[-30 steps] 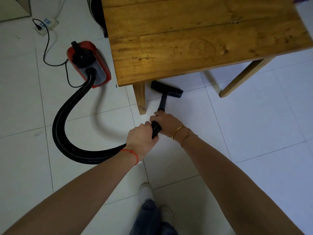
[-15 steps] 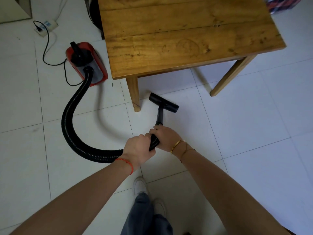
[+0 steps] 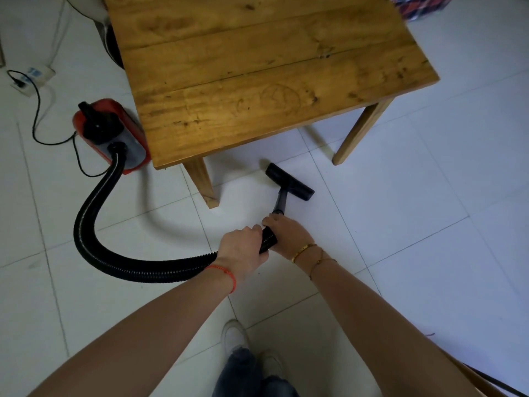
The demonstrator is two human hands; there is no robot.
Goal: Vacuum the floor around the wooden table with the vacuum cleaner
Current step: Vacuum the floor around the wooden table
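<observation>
The wooden table [image 3: 266,81] stands on white floor tiles, its two near legs in view. A red vacuum cleaner [image 3: 111,133] sits on the floor left of the table. Its black ribbed hose [image 3: 94,213] curves down and across to my hands. My left hand [image 3: 243,250] grips the hose end, and my right hand [image 3: 286,233] grips it just ahead, where the short black tube starts. The black floor nozzle [image 3: 289,181] lies flat on the tiles between the two near table legs, just in front of the table edge.
A black power cord [image 3: 37,116] runs from the vacuum cleaner to a white power strip [image 3: 31,78] at the far left. A dark round object [image 3: 113,50] stands behind the table's left side. Checked fabric [image 3: 420,7] shows at top right. My shoes [image 3: 237,339] are below my hands.
The nozzle has come back out from under the table edge and moved right along the floor. My hands have drawn back with it, and the view has shifted right.
</observation>
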